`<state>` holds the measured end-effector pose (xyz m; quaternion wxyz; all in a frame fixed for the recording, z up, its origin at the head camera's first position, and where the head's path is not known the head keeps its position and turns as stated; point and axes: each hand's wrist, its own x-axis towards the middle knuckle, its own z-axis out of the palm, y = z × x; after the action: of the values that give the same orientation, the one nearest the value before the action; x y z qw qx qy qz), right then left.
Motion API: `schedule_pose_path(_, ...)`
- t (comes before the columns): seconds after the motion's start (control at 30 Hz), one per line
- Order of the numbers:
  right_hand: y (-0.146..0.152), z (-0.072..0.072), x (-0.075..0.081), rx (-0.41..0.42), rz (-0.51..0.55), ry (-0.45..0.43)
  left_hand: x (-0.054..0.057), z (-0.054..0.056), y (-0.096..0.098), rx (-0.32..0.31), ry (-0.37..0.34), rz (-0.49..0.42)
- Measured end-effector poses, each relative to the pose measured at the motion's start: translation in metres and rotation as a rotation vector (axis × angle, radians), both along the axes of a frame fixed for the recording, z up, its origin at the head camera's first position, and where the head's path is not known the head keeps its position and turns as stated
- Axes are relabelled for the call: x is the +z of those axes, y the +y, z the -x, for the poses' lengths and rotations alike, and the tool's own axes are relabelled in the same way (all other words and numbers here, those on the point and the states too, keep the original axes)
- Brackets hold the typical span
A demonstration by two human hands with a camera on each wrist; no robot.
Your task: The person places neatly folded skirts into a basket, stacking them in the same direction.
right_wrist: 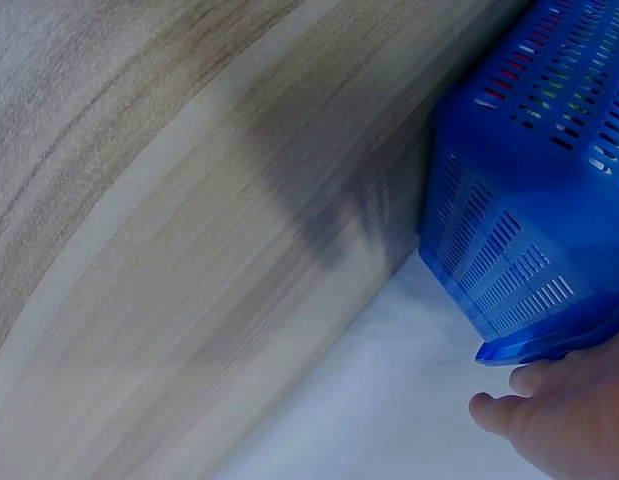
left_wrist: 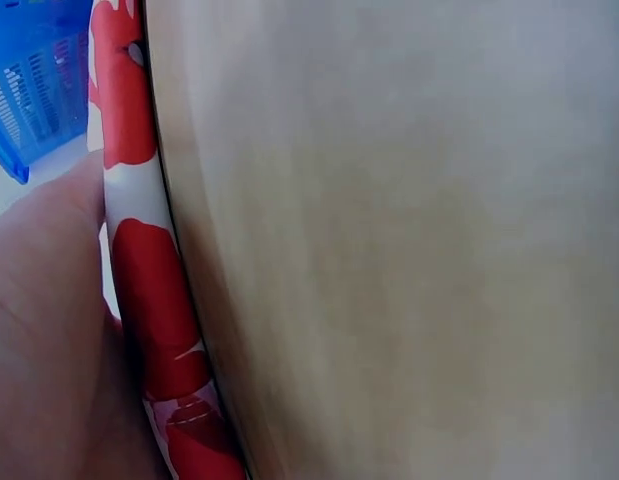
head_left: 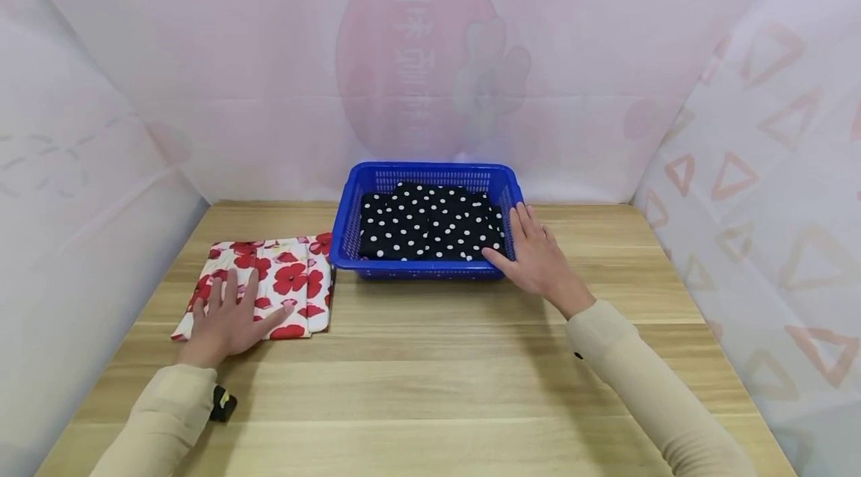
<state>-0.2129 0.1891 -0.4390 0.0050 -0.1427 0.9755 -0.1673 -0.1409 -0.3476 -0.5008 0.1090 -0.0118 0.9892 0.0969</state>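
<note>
A folded white cloth with red flowers [head_left: 291, 279] lies on the left part of the table. My left hand [head_left: 229, 324] rests on it with fingers spread and straight, and the left wrist view shows the cloth's folded edge [left_wrist: 154, 270] beside that hand. Right of it stands a blue plastic basket [head_left: 430, 265], holding black fabric with white dots [head_left: 430, 223]. At the basket's front right corner, my right hand [head_left: 538, 256] touches the rim, its fingers extended along the right side and the thumb over the front edge. From the right wrist, fingertips [right_wrist: 494, 412] show right at the rim.
The wooden table [head_left: 403, 380] has a pale pink printed sheet [head_left: 269, 125] behind it and white patterned sheets on both sides. A small black item [head_left: 223, 404] shows at the left cuff. The basket's back is close to the rear sheet.
</note>
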Motion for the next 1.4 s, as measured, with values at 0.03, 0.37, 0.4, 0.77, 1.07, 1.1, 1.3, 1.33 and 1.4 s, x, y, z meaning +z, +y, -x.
schedule_pose_path(0.03,0.000,0.000,0.000,0.000,0.002,0.000,0.000,-0.002,0.000,0.001,0.005,0.002)
schedule_pose_path(0.37,-0.001,0.000,-0.001,0.009,-0.007,0.007,-0.004,-0.030,0.007,0.012,0.051,0.024)
schedule_pose_path(0.4,-0.001,0.000,-0.001,0.010,-0.008,0.008,-0.004,-0.033,0.008,0.014,0.058,0.024)
schedule_pose_path(0.77,-0.003,-0.003,0.000,0.018,0.001,0.007,0.001,-0.062,0.019,0.029,0.047,0.040)
schedule_pose_path(1.07,-0.001,-0.002,0.000,0.013,0.003,0.011,0.006,-0.080,0.034,0.030,0.037,0.045)
schedule_pose_path(1.1,-0.001,-0.002,0.000,0.012,0.006,0.008,0.007,-0.082,0.036,0.029,0.035,0.048)
schedule_pose_path(1.3,0.000,-0.002,0.000,0.007,0.010,0.006,0.012,-0.092,0.048,0.024,0.036,0.048)
schedule_pose_path(1.33,0.000,-0.002,0.000,0.007,0.008,0.009,0.012,-0.093,0.050,0.025,0.037,0.049)
schedule_pose_path(1.4,0.000,-0.002,0.000,0.006,0.003,0.009,0.011,-0.097,0.054,0.028,0.041,0.054)
